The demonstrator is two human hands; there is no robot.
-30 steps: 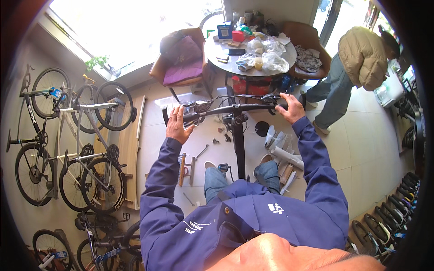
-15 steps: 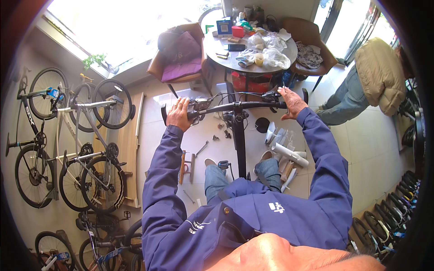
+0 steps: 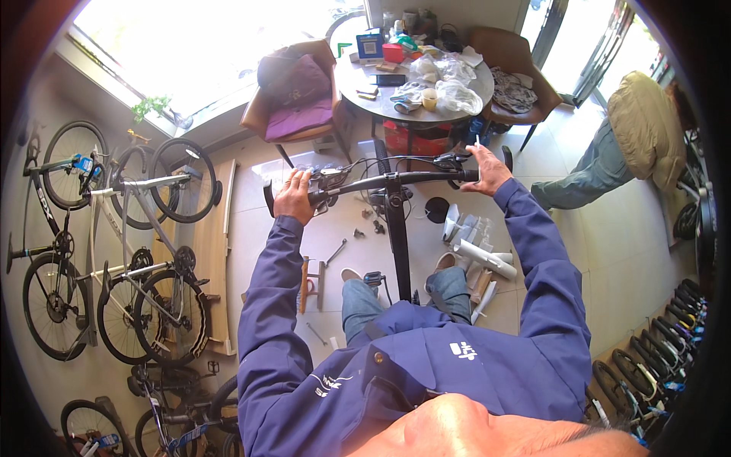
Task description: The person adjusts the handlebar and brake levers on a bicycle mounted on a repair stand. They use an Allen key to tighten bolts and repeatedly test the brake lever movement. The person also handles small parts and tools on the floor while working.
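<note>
A black bicycle handlebar (image 3: 365,184) spans the view in front of me, with cables bunched ahead of it and the dark frame tube (image 3: 397,244) running back between my legs. At its left end my left hand (image 3: 294,199) is closed round the grip, next to a brake lever (image 3: 268,198). My right hand (image 3: 491,172) rests around the right end, thumb below the bar and fingers above. A thin white stick (image 3: 477,140) shows at those fingers; its kind is unclear. The right brake lever (image 3: 508,158) lies just beyond the hand. A pedal (image 3: 373,279) sits beside my left leg.
Tools (image 3: 336,251), small parts and white tubes (image 3: 485,259) lie on the floor. A cluttered round table (image 3: 358,85) stands ahead between two chairs. Bicycles (image 3: 137,251) line the left side, and more wheels (image 3: 647,373) the right. Another person (image 3: 643,137) leans over at far right.
The handlebar has tilted slightly, its left end nearer me, and both hands have moved with it. The whole view has shifted a little. The other person has bent lower.
</note>
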